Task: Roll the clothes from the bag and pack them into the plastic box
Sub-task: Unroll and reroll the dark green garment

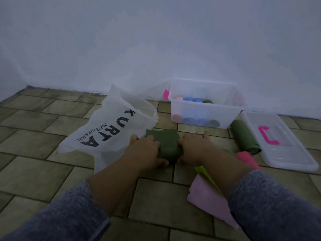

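A dark green cloth (167, 144) lies on the tiled floor, its near part wound into a roll. My left hand (145, 150) grips the roll's left end and my right hand (194, 147) grips its right end. A white bag (111, 133) with black lettering lies just left of the cloth. The clear plastic box (203, 111) stands by the wall beyond it, holding several rolled cloths in pink, blue and green. Another green roll (245, 139) lies to the right of my hands.
The box's clear lid (278, 146) with a pink handle lies on the floor at the right. Flat pink (208, 200), yellow-green (203, 171) and bright pink (247, 158) cloths lie under and beside my right forearm. A white wall (156, 40) rises behind.
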